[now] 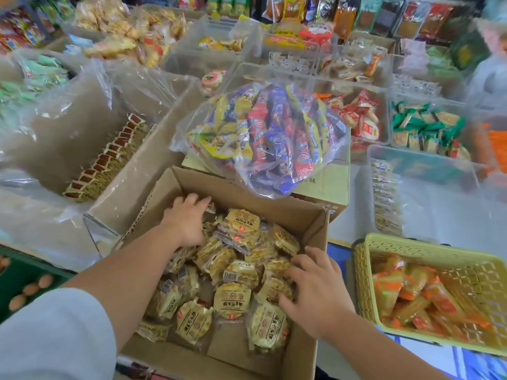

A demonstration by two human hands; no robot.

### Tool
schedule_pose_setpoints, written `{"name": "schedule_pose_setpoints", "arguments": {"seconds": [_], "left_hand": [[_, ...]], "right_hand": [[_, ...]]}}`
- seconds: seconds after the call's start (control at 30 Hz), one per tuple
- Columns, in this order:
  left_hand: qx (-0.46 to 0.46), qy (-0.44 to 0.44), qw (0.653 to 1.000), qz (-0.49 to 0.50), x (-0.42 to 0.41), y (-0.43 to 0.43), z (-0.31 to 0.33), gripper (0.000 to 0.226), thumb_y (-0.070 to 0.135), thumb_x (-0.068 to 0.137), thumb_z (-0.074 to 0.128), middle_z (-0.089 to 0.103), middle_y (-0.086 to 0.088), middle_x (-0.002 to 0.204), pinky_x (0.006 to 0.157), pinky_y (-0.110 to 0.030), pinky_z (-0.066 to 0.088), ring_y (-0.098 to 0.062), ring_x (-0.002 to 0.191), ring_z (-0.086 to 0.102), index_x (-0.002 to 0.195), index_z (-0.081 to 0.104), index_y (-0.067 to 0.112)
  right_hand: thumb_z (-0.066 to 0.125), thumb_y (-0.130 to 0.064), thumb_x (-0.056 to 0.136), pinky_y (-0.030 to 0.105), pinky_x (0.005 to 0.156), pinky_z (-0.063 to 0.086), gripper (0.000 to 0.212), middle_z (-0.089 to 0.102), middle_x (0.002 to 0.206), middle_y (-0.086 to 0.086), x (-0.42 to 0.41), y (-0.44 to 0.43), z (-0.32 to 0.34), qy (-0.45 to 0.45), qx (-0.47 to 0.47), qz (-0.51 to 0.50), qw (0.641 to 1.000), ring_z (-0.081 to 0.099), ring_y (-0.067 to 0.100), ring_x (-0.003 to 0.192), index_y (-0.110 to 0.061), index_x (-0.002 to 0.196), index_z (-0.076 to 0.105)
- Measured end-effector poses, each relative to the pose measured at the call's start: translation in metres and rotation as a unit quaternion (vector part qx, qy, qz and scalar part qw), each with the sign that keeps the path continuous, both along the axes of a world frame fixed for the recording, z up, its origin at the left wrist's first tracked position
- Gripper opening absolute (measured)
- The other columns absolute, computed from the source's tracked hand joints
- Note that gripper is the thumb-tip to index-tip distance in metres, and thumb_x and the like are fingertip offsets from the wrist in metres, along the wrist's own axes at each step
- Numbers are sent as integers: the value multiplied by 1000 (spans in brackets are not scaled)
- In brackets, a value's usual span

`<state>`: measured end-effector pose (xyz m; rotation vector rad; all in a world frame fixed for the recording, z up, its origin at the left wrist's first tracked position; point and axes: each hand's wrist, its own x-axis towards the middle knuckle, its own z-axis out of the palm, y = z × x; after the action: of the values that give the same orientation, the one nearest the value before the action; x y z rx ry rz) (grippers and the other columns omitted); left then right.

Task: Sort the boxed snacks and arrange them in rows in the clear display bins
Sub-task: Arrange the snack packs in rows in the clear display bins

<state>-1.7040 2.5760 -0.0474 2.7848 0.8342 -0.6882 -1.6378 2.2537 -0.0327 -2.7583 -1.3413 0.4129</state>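
1. Snack packets [232, 300], round and yellow-wrapped, were noted heaped loose inside an open cardboard box [299, 212] on the surface, close before the person.
2. The left hand [186, 220] was seen at the box's far-left corner, fingers bent down over packets. Whether one was clamped could not be told.
3. The right hand [315, 289] was laid on the near-right packets, fingers spread apart, nothing seen pinched.
4. Step judged: packets being gathered from the box.
5. A clear bin [123, 187] was noted just left, with one row of red-topped packets [109, 157] inside. Which bin was intended could not be told.
6. Next move judged to need several packets gripped, faced alike and lifted clear of the box wall.
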Motion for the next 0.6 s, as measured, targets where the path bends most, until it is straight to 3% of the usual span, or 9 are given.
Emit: {"name": "schedule_pose_setpoints", "arguments": {"seconds": [0.2, 0.37, 0.5, 0.6], "left_hand": [[9, -11, 1000, -24, 0, 12, -9, 106, 59, 65, 77, 28, -1, 153, 101, -52, 48, -34, 136, 30, 157, 31, 32], [-6, 25, 999, -19, -4, 5, -22, 122, 52, 65, 90, 13, -1, 165, 109, -58, 42, -41, 148, 21, 160, 16, 34], [-5, -1, 1000, -6, -8, 2, -26, 110, 34, 76, 83, 25, -1, 160, 104, -53, 49, -37, 139, 36, 161, 12, 36], [-18, -29, 999, 7, -13, 1, -20, 107, 34, 73, 80, 33, -1, 154, 101, -50, 51, -35, 134, 43, 160, 18, 39]], "right_hand": [[34, -73, 80, 48, 117, 27, 64, 61, 123, -14, 2, 0, -2, -4, 3, -1, 1000, 30, 22, 139, -33, 110, 74], [37, -72, 80, 48, 116, 29, 61, 62, 118, -15, 2, -1, -3, -4, 11, -2, 1000, 33, 22, 138, -32, 106, 75], [38, -72, 80, 48, 116, 30, 60, 63, 116, -14, 3, -1, -3, -5, 12, 3, 1000, 34, 23, 137, -31, 102, 76], [35, -72, 80, 47, 117, 26, 61, 61, 118, -15, 5, -2, -4, -2, 8, 7, 1000, 30, 21, 139, -31, 104, 75]]}}
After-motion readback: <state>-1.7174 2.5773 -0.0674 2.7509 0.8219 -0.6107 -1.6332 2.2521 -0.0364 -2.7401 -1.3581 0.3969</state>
